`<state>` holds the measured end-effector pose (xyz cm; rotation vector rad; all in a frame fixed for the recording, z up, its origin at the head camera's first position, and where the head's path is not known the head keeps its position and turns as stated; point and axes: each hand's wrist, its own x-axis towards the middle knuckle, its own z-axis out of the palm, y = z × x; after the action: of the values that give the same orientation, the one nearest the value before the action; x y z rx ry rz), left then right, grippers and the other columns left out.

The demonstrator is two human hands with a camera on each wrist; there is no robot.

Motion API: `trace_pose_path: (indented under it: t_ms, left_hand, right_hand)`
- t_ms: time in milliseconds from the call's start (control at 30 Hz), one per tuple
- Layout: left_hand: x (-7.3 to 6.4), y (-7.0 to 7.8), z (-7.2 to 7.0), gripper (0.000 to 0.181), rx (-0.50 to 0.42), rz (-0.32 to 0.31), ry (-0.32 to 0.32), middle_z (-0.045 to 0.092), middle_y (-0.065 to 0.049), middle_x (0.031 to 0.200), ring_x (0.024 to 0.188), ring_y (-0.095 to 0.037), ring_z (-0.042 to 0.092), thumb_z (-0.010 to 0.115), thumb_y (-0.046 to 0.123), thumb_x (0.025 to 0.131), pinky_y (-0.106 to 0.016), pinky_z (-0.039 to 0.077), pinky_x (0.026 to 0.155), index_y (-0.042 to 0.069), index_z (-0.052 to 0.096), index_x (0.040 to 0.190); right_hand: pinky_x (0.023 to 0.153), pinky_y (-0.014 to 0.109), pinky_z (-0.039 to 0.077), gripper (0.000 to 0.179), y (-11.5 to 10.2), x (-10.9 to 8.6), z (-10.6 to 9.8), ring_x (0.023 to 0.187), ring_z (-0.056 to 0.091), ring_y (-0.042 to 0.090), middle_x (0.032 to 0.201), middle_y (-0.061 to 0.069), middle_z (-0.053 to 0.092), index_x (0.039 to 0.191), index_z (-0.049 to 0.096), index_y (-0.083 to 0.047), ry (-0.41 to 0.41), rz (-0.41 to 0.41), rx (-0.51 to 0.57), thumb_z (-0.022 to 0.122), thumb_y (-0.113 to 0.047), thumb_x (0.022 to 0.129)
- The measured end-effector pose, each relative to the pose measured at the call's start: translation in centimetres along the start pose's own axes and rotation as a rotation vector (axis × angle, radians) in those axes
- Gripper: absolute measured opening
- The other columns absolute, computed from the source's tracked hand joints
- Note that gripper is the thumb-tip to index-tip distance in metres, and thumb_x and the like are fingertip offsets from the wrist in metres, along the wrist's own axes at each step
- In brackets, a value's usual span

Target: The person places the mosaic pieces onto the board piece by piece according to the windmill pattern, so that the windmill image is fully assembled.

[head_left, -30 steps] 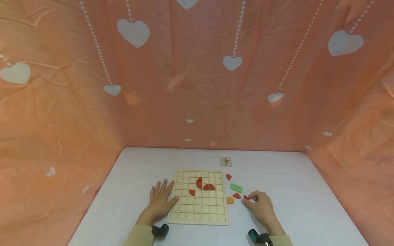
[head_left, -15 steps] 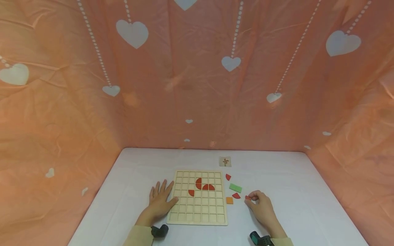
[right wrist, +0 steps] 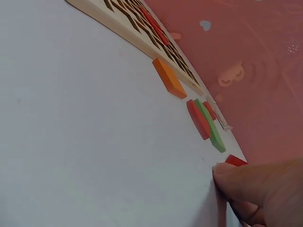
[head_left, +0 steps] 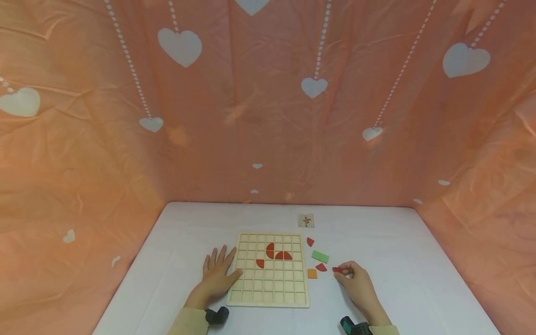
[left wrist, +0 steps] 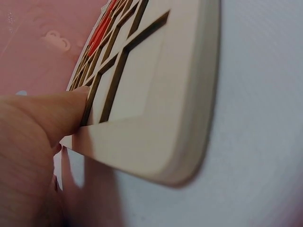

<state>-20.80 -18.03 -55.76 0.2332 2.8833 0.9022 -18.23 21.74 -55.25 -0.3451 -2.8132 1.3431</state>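
A wooden grid board (head_left: 268, 298) lies on the white table, with several red quarter-circle pieces (head_left: 270, 251) set in its squares. My left hand (head_left: 217, 278) rests along the board's left side, fingers spread; in the left wrist view the thumb (left wrist: 57, 111) lies over the frame. To the right of the board, my right hand (head_left: 356, 281) pinches a red piece (right wrist: 236, 161) between thumb and fingers, close over the table. Much of that piece is hidden by the fingers. Near this hand lie another red quarter-circle piece (head_left: 321, 267) and a green rectangle (head_left: 320, 256).
An orange square (head_left: 312, 273) sits by the board's right edge. Farther back are one more red quarter-circle (head_left: 310, 242) and a small card (head_left: 306, 220) printed with a pinwheel-like pattern on a grid. An orange curtain with hearts (head_left: 268, 139) encloses the table.
My right hand has shifted slightly right with the red piece, away from the other red quarter-circle on the table. The left hand stays in place on the board.
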Motion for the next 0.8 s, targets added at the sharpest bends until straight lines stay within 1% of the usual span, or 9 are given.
trace_pose_path:
  t_ms: [100, 167, 200, 367, 533, 600, 667, 733, 800]
  left_hand:
    - [0.0, -0.2, 0.1, 0.071, 0.001, -0.005, 0.0, 0.01, -0.025, 0.158, 0.143, -0.045, -0.006, 0.058, 0.04, 0.094, -0.058, -0.012, 0.111, 0.008, 0.03, 0.152]
    - [0.0, -0.2, 0.2, 0.071, 0.0, -0.006, -0.003, 0.01, -0.025, 0.158, 0.143, -0.045, -0.006, 0.059, 0.039, 0.094, -0.058, -0.012, 0.111, 0.008, 0.03, 0.152]
    - [0.0, -0.2, 0.2, 0.071, 0.005, -0.012, -0.008, 0.01, -0.023, 0.158, 0.144, -0.044, -0.007, 0.058, 0.04, 0.095, -0.057, -0.012, 0.111, 0.009, 0.029, 0.152]
    - [-0.1, -0.2, 0.2, 0.072, -0.002, -0.009, -0.004, 0.011, -0.025, 0.158, 0.143, -0.045, -0.006, 0.059, 0.039, 0.094, -0.058, -0.011, 0.111, 0.008, 0.03, 0.152]
    - [0.0, -0.3, 0.2, 0.072, 0.003, -0.01, -0.002, 0.011, -0.024, 0.158, 0.143, -0.045, -0.006, 0.059, 0.04, 0.094, -0.058, -0.012, 0.111, 0.009, 0.03, 0.152]
    - [0.0, -0.3, 0.3, 0.072, 0.005, -0.01, -0.003, 0.01, -0.024, 0.158, 0.144, -0.044, -0.006, 0.058, 0.04, 0.094, -0.058, -0.012, 0.111, 0.009, 0.03, 0.152]
    - [0.0, -0.2, 0.2, 0.071, 0.008, -0.011, -0.006, 0.01, -0.023, 0.159, 0.144, -0.044, -0.007, 0.058, 0.041, 0.095, -0.057, -0.012, 0.111, 0.01, 0.029, 0.153]
    - [0.0, -0.1, 0.1, 0.071, 0.005, -0.008, -0.005, 0.01, -0.023, 0.158, 0.144, -0.044, -0.007, 0.058, 0.04, 0.095, -0.057, -0.012, 0.111, 0.01, 0.03, 0.152]
    - [0.0, -0.1, 0.0, 0.071, 0.002, -0.011, -0.009, 0.01, -0.023, 0.159, 0.144, -0.044, -0.007, 0.058, 0.04, 0.095, -0.057, -0.012, 0.111, 0.01, 0.029, 0.152]
  right_hand:
    - [0.067, 0.032, 0.038, 0.013, 0.0, -0.1, 0.1, 0.08, 0.049, 0.02, 0.084, 0.001, 0.061, 0.097, 0.065, -0.008, -0.001, 0.003, 0.011, 0.07, -0.016, 0.088]
    - [0.068, 0.031, 0.039, 0.012, -0.1, -0.1, 0.1, 0.08, 0.05, 0.02, 0.085, 0.001, 0.061, 0.097, 0.066, -0.009, -0.006, 0.0, 0.014, 0.069, -0.018, 0.089]
    - [0.068, 0.031, 0.039, 0.012, -0.1, -0.1, 0.0, 0.08, 0.05, 0.019, 0.085, 0.001, 0.062, 0.097, 0.066, -0.009, -0.006, -0.002, 0.012, 0.069, -0.018, 0.09]
    - [0.069, 0.03, 0.045, 0.013, -0.6, 0.3, -0.7, 0.083, 0.054, 0.019, 0.09, 0.002, 0.064, 0.101, 0.065, -0.008, 0.007, -0.029, 0.038, 0.064, -0.019, 0.094]
    - [0.068, 0.028, 0.05, 0.018, -1.9, 0.4, -0.9, 0.083, 0.059, 0.018, 0.093, 0.005, 0.067, 0.107, 0.064, -0.008, 0.012, -0.055, 0.096, 0.062, -0.023, 0.097]
    - [0.067, 0.028, 0.052, 0.021, -2.8, 0.4, -0.5, 0.083, 0.061, 0.018, 0.094, 0.005, 0.068, 0.108, 0.064, -0.008, 0.005, -0.071, 0.118, 0.062, -0.025, 0.097]
    - [0.067, 0.027, 0.052, 0.022, -3.7, 0.4, 0.3, 0.083, 0.063, 0.018, 0.093, 0.005, 0.069, 0.109, 0.065, -0.009, -0.006, -0.097, 0.142, 0.062, -0.026, 0.096]
    - [0.066, 0.028, 0.052, 0.022, -4.8, 0.3, 1.5, 0.082, 0.063, 0.017, 0.091, 0.003, 0.069, 0.11, 0.066, -0.008, -0.032, -0.142, 0.159, 0.063, -0.025, 0.096]
    - [0.064, 0.027, 0.051, 0.023, -5.7, 0.2, 3.0, 0.08, 0.063, 0.017, 0.089, 0.003, 0.068, 0.112, 0.064, -0.007, -0.079, -0.198, 0.169, 0.063, -0.024, 0.096]
